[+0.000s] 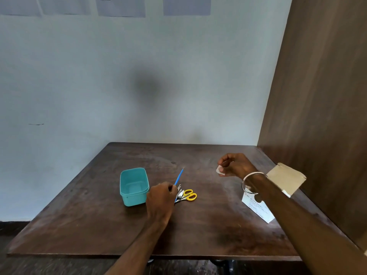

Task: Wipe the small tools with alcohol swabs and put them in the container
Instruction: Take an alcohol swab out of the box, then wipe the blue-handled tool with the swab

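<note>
My left hand (161, 197) grips a thin blue-handled tool (179, 177), whose tip points up and away over the table. Just right of that hand lie small yellow-handled scissors (189, 195) and a metal nail clipper (181, 195) in a little heap. A teal plastic container (134, 186) stands open and empty to the left of the hand. My right hand (235, 164), a bangle on its wrist, hovers above the table's right half and pinches a small white alcohol swab (220, 171).
An open white box of alcohol swabs (256, 207) lies on the dark wooden table (99, 225) at the right, its cardboard flap (286, 178) raised. A wooden panel stands along the right side and a pale wall is behind.
</note>
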